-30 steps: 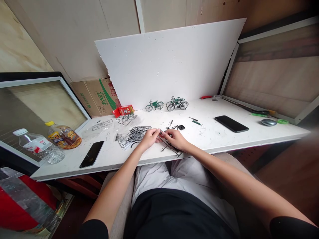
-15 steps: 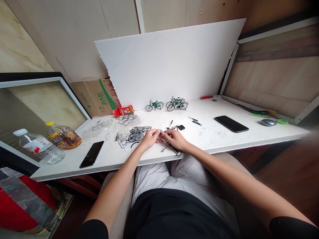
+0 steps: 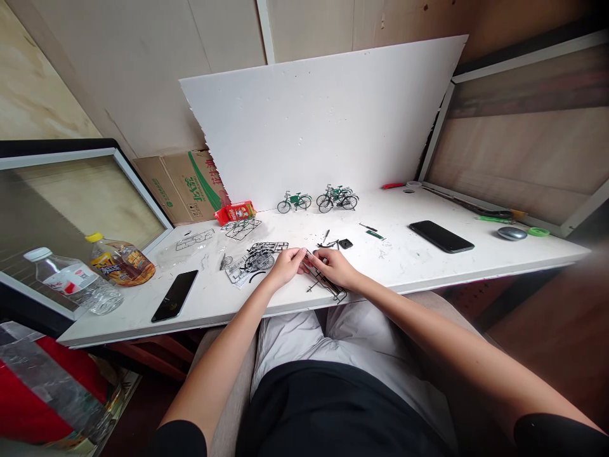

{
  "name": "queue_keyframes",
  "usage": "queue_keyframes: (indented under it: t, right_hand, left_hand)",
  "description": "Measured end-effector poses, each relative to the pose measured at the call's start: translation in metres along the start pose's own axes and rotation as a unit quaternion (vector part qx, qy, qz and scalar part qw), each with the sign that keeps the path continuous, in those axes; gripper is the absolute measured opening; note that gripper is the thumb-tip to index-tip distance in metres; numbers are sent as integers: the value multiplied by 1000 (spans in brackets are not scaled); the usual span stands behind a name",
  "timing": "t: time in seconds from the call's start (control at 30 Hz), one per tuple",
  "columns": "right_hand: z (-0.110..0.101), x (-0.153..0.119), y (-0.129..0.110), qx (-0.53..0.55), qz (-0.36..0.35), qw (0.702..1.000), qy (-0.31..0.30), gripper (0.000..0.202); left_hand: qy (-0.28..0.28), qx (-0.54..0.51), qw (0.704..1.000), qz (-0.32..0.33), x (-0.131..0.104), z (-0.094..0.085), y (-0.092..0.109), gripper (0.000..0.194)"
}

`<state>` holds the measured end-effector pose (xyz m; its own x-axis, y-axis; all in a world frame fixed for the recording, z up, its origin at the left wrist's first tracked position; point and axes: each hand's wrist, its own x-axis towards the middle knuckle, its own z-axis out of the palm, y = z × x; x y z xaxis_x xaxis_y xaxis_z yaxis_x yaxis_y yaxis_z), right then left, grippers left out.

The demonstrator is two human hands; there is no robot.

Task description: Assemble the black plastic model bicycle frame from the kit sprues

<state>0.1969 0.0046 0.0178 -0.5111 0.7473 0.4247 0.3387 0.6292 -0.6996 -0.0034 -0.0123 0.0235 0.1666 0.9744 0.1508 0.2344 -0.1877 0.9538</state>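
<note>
Near the front edge of the table, my left hand and my right hand meet with fingertips closed on a thin black plastic sprue. Its lower end sticks out below my right hand toward the table edge. The small part between the fingertips is too fine to make out. Left of my hands lies a pile of more black sprues with spoked wheels. Just beyond my right hand is a small black square piece. Behind stand a green model bicycle and a black model bicycle, with another green one partly hidden.
Two bottles, one clear and one brown, stand at the left by a phone. Another phone and a mouse lie right. A red packet rests before the white foam board.
The view has shifted very slightly. Both hands keep the same hold on the black sprue, and nothing else visibly moves.
</note>
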Motion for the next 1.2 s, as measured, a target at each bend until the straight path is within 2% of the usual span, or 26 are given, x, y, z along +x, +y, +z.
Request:
queue_keyframes:
  t: [0.5, 0.8, 1.2]
  right_hand:
    - [-1, -1, -5, 3, 3, 1000, -3, 49]
    - [-1, 0, -4, 30, 1, 1000, 1, 27]
    - [-6, 0, 0, 113, -30, 992, -40, 16]
  left_hand:
    - [2, 4, 1000, 10, 1, 2, -6, 55]
    - [-4, -11, 1000, -7, 1, 1, -3, 57]
    - [2, -24, 999, -25, 3, -1, -6, 59]
